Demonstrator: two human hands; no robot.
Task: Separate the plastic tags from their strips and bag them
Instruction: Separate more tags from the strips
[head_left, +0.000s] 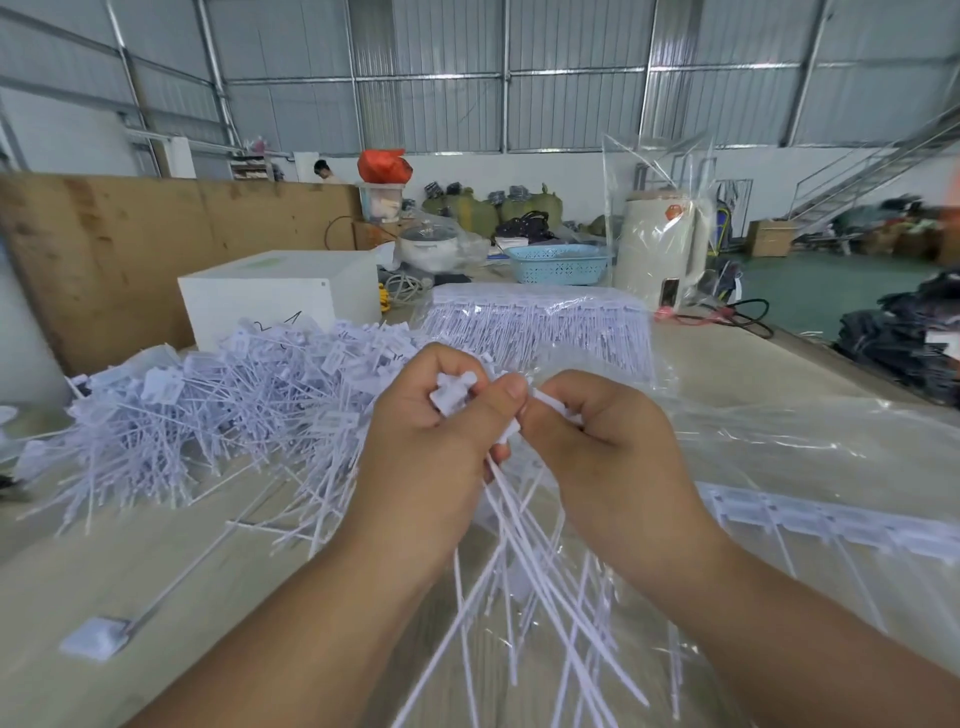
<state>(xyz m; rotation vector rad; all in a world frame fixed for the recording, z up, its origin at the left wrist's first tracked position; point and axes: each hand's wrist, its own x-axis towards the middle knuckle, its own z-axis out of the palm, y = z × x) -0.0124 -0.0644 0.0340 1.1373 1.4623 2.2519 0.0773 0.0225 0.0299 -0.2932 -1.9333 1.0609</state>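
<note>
Warehouse hall. Corrugated metal walls (441, 47) on steel framing, white lower wall (545, 166). Green floor (810, 291) at right, with a metal staircase (872, 166) beyond. Brown board partition (130, 249) at left. Pale wooden worktable (130, 571) in foreground. Lighting even, daylight-like.

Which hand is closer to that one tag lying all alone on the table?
Left. The left hand is on the same side as the lone tag; the right hand is farther across.
</note>
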